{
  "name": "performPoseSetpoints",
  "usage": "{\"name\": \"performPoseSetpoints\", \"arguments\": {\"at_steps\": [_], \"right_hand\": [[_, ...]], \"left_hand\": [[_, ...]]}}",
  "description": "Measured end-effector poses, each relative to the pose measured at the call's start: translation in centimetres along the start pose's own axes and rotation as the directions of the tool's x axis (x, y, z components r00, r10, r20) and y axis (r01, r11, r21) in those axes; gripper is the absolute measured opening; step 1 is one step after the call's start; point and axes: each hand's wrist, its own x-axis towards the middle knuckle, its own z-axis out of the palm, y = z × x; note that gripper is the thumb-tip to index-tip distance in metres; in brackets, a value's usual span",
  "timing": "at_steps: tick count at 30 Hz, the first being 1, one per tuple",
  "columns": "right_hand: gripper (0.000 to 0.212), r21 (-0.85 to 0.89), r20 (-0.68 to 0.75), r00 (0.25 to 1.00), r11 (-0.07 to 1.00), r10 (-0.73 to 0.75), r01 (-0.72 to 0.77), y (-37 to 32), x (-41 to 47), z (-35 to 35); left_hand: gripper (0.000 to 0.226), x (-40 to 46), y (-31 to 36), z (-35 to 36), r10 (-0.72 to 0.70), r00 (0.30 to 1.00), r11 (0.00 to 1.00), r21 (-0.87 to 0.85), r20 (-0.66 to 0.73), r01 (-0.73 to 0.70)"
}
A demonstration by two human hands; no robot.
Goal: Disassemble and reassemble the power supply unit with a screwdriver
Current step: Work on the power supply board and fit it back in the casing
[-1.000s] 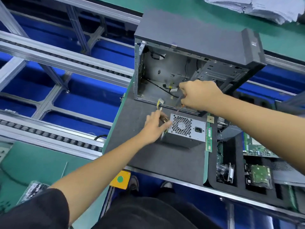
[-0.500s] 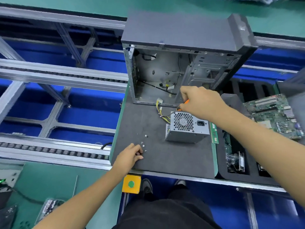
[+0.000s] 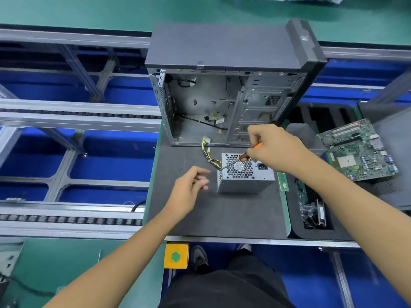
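Now, working from the left, your left hand (image 3: 189, 192) hovers above the grey mat (image 3: 222, 214) just beside the left face of the power supply unit (image 3: 244, 174), its fingers loosely curled; whether they pinch a screw I cannot tell, for the fingertips are blurred. The unit sits near the middle of the mat, closer to its far edge than its near one, just in front of the opened computer case (image 3: 222, 96), with its yellow and black cable bundle (image 3: 209, 154) trailing from its far left corner toward the case. It looks like a plain grey metal box, honeycomb fan grille facing up and a black mains socket to the right of the grille. Your right hand (image 3: 273, 147) grips the orange-handled screwdriver (image 3: 242, 157), fingers wrapped round the handle, the shaft slanting down and left so the tip lies at the unit's top left edge. You appear to be at the screw-work stage on the casing; next, seat the tip squarely in a screw head and steady the box with your left hand so it does not skid. Off the right edge lies a green motherboard (image 3: 358, 150).
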Motion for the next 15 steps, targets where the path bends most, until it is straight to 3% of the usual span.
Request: {"name": "performPoseSetpoints", "arguments": {"at_steps": [7,9,15], "right_hand": [[0.015,-0.013,-0.026,1.0,1.0,-0.009,0.008,-0.5,0.0,-0.8],[0.015,-0.016,-0.012,1.0,1.0,-0.01,0.01,-0.5,0.1,-0.9],[0.017,-0.088,-0.038,0.999,0.996,-0.028,0.025,-0.2,0.4,-1.1]], "left_hand": [[0.02,2.9,2.3,2.3,-0.003,1.0,0.991,-0.136,-0.009,0.002],[0.029,3.1,2.6,2.5,0.003,1.0,0.988,-0.156,-0.014,-0.005],[0.026,3.8,3.1,2.5,0.029,0.999,0.984,-0.177,-0.02,-0.032]]}}
